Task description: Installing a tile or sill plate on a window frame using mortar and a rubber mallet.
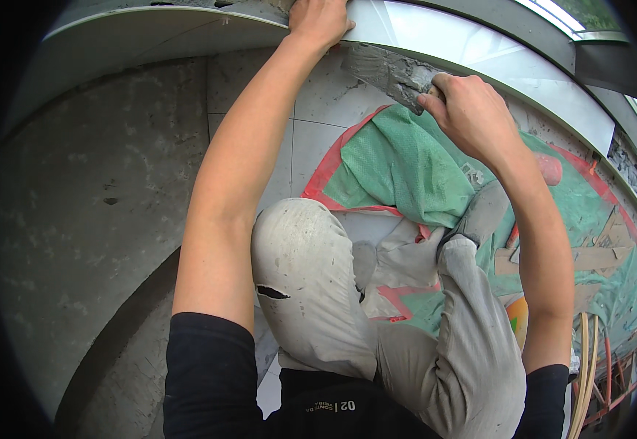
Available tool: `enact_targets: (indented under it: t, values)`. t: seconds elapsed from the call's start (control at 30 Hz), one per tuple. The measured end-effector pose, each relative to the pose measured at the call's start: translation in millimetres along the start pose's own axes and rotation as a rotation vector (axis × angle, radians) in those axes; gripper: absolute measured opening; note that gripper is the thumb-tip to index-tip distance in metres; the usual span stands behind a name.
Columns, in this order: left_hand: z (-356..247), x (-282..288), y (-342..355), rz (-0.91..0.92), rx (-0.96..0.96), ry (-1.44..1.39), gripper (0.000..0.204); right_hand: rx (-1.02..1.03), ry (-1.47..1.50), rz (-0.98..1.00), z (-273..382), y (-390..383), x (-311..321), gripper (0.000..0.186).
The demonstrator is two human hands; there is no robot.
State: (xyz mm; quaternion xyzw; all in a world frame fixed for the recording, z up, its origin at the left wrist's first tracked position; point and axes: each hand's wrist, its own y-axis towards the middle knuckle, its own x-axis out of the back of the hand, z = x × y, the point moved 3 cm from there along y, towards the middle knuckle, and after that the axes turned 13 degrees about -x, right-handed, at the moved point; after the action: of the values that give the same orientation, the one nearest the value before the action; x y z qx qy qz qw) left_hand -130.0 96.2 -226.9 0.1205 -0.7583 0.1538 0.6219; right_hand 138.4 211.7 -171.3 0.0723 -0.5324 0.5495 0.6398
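My left hand (320,22) reaches to the top of the view and grips the edge of a long white slab (435,33), thumb on the near side. Its fingertips are partly cut off by the picture's edge. My right hand (472,113) is closed around the handle of a trowel (388,72), just below the slab. Wet grey mortar coats the trowel's blade, which points left toward the slab's lower edge.
A green woven sheet (406,168) with red edging lies crumpled over pale floor tiles (318,146). Bare grey concrete (99,190) spreads at left. Cardboard pieces (604,256), wooden strips (585,366) and a red metal frame (611,380) lie at right. My bent knees are below.
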Motion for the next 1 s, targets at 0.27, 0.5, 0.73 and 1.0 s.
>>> enact_targets:
  t: [0.27,0.5,0.73,1.0]
  values:
    - [5,7,-4,0.021,0.006,-0.010,0.052,0.085,0.030,-0.005,21,8,-23,0.040]
    - [-5,-4,5,0.020,-0.027,0.073,0.056,0.041,0.217,0.092,-44,-73,-21,0.035]
    - [-42,16,-44,-0.096,-0.205,0.016,0.046,-0.227,0.491,-0.121,-107,-201,-30,0.041]
    - [-119,-6,-70,-0.126,-0.407,-0.086,0.053,-0.836,0.597,-0.308,-151,-400,6,0.041]
